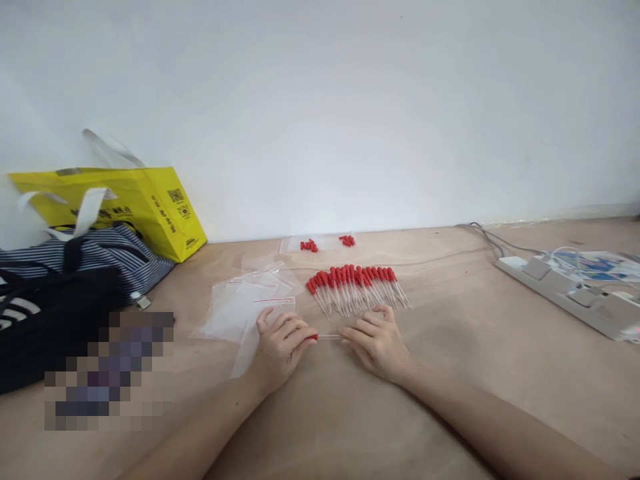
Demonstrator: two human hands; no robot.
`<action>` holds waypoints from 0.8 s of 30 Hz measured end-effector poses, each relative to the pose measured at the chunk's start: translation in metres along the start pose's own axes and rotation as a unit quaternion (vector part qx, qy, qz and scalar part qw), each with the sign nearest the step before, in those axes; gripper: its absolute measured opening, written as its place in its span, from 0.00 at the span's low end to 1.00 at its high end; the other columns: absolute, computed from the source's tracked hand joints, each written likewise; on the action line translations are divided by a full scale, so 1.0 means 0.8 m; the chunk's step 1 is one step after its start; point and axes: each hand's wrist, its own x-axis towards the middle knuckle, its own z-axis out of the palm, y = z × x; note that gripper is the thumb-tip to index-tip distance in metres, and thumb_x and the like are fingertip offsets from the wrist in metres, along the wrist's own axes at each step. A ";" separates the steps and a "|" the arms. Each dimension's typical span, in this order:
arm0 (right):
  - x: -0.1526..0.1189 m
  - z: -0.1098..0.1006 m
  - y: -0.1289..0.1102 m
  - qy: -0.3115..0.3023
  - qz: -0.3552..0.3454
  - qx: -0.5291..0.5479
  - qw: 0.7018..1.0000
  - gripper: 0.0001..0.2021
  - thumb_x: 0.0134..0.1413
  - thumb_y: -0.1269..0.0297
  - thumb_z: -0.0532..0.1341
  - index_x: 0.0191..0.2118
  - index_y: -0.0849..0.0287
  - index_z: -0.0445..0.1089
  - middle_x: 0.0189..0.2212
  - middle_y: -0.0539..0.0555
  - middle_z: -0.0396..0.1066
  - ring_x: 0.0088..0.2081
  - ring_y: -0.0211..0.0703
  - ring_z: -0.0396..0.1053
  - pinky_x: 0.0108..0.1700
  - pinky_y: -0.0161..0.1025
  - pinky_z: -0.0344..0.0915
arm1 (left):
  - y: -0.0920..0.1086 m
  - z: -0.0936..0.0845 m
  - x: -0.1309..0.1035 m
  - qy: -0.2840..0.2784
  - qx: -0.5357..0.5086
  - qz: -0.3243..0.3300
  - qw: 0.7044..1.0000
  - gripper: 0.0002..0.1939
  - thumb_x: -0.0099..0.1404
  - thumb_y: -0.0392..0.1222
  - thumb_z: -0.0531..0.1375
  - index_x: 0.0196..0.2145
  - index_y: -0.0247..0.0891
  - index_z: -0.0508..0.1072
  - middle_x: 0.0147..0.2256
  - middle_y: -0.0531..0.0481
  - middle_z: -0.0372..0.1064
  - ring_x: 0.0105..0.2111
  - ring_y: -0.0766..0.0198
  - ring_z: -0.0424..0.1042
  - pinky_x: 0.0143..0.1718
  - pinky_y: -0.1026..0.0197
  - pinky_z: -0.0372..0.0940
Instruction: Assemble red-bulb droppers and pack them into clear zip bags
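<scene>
My left hand (284,350) is closed on the red rubber bulb (313,337) of a dropper. From the bulb a thin clear tube (329,337) runs level to my right hand (377,343), whose fingers are closed around its other end. The tip is hidden in those fingers. Just beyond my hands lies a fanned row of several droppers with red bulbs (350,275), their clear tubes pointing toward me. Beside my left hand, clear zip bags (240,300) overlap on the table. Loose red bulbs (309,246) lie in two small groups near the wall, on a clear bag.
At the left stand a yellow bag (165,207), a striped bag (135,257) and a black bag (95,300). A blurred-out patch (110,373) covers something on the table at left. To the right sits a white power strip (565,297) with cables and printed plastic packets (595,265).
</scene>
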 end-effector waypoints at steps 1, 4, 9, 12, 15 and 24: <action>-0.001 0.000 0.001 0.001 0.001 0.001 1.000 0.08 0.54 0.69 0.53 0.34 0.57 0.69 0.21 0.47 0.68 0.27 0.35 0.59 0.42 0.42 0.45 | -0.003 -0.001 0.000 0.007 0.008 0.005 1.000 0.07 0.62 0.39 0.53 0.30 0.45 0.70 0.25 0.58 0.71 0.31 0.65 0.68 0.50 0.48 0.38; -0.004 0.003 -0.002 0.007 0.018 0.007 1.000 0.08 0.52 0.71 0.53 0.34 0.58 0.69 0.21 0.48 0.68 0.27 0.35 0.59 0.42 0.43 0.45 | -0.010 0.003 -0.002 0.040 0.019 -0.028 0.999 0.05 0.60 0.38 0.54 0.33 0.45 0.69 0.30 0.54 0.70 0.34 0.63 0.68 0.49 0.48 0.45; -0.003 0.013 -0.020 0.055 0.105 0.029 0.993 0.07 0.51 0.70 0.54 0.32 0.58 0.69 0.19 0.48 0.67 0.26 0.35 0.58 0.42 0.42 0.46 | -0.003 0.023 -0.004 0.079 -0.174 -0.299 0.935 0.17 0.56 0.44 0.56 0.42 0.37 0.58 0.31 0.49 0.65 0.30 0.63 0.68 0.31 0.58 0.64; -0.001 0.019 -0.031 0.059 0.101 0.045 0.992 0.06 0.50 0.70 0.55 0.32 0.59 0.69 0.18 0.47 0.67 0.25 0.35 0.58 0.41 0.42 0.46 | 0.011 0.033 -0.001 0.044 -0.361 -0.410 0.837 0.18 0.55 0.43 0.56 0.40 0.38 0.52 0.24 0.56 0.63 0.25 0.66 0.69 0.30 0.60 0.66; 0.001 0.023 -0.038 0.039 0.076 0.057 0.995 0.07 0.51 0.70 0.54 0.35 0.60 0.69 0.19 0.48 0.68 0.26 0.36 0.58 0.40 0.42 0.47 | 0.021 0.038 0.009 0.073 -0.457 -0.473 0.750 0.20 0.52 0.40 0.58 0.38 0.40 0.51 0.23 0.59 0.63 0.26 0.67 0.70 0.32 0.59 0.68; 0.005 0.017 -0.032 -0.085 0.086 0.082 0.989 0.13 0.51 0.62 0.56 0.43 0.59 0.66 0.30 0.53 0.69 0.34 0.42 0.59 0.38 0.41 0.47 | -0.051 0.041 0.070 -0.031 -0.279 -0.550 0.787 0.14 0.55 0.31 0.57 0.38 0.37 0.56 0.25 0.56 0.62 0.21 0.71 0.70 0.26 0.65 0.67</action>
